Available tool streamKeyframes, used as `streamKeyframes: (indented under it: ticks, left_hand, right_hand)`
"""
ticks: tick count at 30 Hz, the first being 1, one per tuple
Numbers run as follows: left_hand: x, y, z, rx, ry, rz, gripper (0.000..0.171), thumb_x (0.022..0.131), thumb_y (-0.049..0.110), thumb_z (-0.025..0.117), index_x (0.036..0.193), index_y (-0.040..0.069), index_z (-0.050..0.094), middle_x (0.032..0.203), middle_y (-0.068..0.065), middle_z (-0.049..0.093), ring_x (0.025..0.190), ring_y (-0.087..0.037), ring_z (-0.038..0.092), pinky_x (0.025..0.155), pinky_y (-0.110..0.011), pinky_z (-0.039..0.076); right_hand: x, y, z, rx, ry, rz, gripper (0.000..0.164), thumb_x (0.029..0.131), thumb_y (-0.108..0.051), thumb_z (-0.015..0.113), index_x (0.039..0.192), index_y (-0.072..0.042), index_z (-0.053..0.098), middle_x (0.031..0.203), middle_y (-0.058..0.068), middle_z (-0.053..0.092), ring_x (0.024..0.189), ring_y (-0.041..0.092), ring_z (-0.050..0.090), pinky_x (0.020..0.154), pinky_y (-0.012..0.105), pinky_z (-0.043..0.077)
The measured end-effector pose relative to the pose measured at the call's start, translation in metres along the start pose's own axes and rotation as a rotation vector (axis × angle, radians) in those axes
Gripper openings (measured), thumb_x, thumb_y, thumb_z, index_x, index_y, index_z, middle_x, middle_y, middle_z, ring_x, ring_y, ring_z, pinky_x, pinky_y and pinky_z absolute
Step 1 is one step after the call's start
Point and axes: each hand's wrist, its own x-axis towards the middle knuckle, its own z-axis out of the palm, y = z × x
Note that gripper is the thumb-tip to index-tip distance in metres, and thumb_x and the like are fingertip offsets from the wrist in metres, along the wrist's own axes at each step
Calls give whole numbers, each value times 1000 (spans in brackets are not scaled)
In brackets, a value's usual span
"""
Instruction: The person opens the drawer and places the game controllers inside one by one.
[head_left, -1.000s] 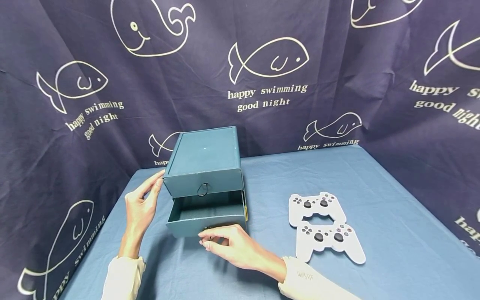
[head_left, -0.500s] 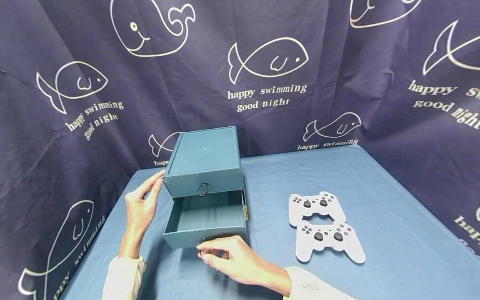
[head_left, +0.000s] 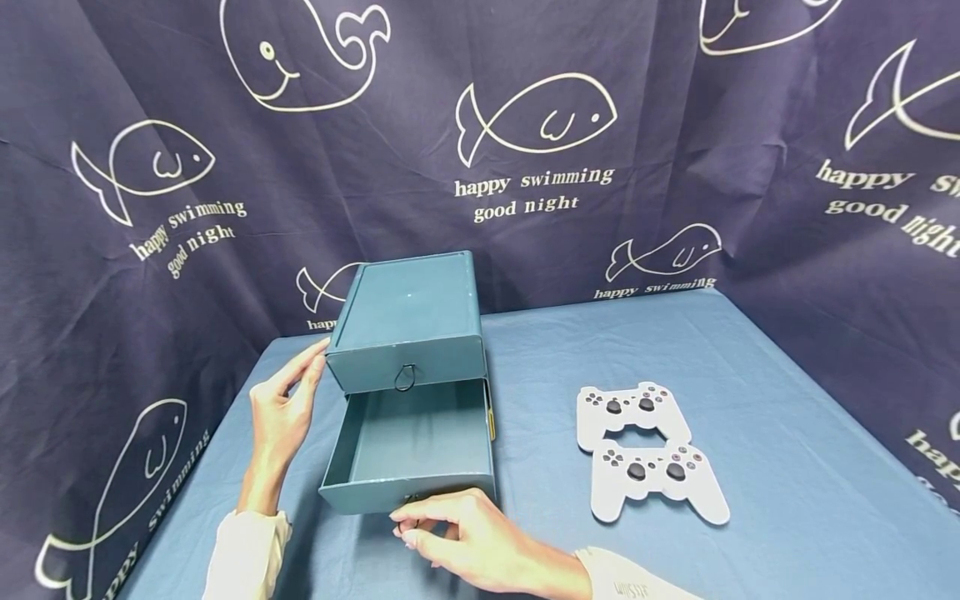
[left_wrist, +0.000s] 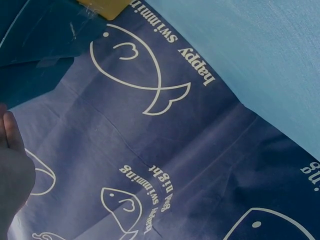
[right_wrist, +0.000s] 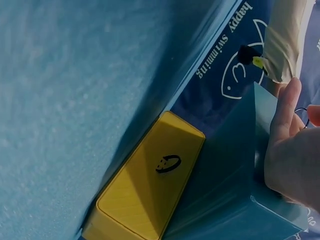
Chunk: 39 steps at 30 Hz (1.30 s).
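In the head view, the blue table (head_left: 780, 417) is being lit brightly and evenly, apparently from above, and the right hand (head_left: 483, 533) is being overexposed in patches. Soft shadows are being cast on the table below the drawer (head_left: 367, 497) and toward the table's left edge. Near the sides, the printed backdrop (head_left: 525, 246) is being slanted and stretched by wide-angle distortion. In the left wrist view, the left hand (left_wrist: 17, 182) is being dimmed by shade, while a pale sheen is being spread across the backdrop. In the darker, bluish right wrist view, a broad shadow is being laid along the table's edge and across the yellow box (right_wrist: 170, 140).
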Motion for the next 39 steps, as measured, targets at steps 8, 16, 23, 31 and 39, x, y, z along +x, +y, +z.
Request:
streamKeyframes:
  ticks: [8,16,23,31,39]
  left_hand:
    - [0,-2,0,8,2,4,28,96,-2,71,121,5,77,107,-15,77,97,4,68,85,-14,46]
    - [1,-4,0,7,12,1,27,94,-5,71,120,3,78,104,-17,76,93,6,67,82,-15,46]
    - [0,-4,1,10,16,9,24,97,-1,70,119,1,77,104,-19,76,95,6,67,83,-14,45]
    - [1,0,0,9,9,8,28,94,-6,71,120,3,78,105,-19,76,93,7,67,81,-14,45]
    - [0,-2,1,7,17,9,23,97,0,70,119,-1,76,105,-23,74,94,4,67,82,-14,45]
  right_hand:
    - [-5,-3,2,39,-5,29,23,102,-7,63,123,-4,73,103,4,76,70,-11,59,60,23,56]
    - [-7,-4,5,-86,-27,-104,21,103,0,61,121,1,71,99,10,76,71,-6,63,59,17,54]
    - [-9,-2,7,-141,-37,-159,22,101,2,63,122,2,70,100,11,76,68,-12,54,58,14,52]
    - [-10,-4,7,-143,-57,-122,23,102,0,61,123,0,70,100,10,76,75,-11,58,56,14,52]
    - [-10,-4,5,-149,-70,-115,26,101,1,62,125,-3,70,103,9,76,87,-7,63,59,14,53]
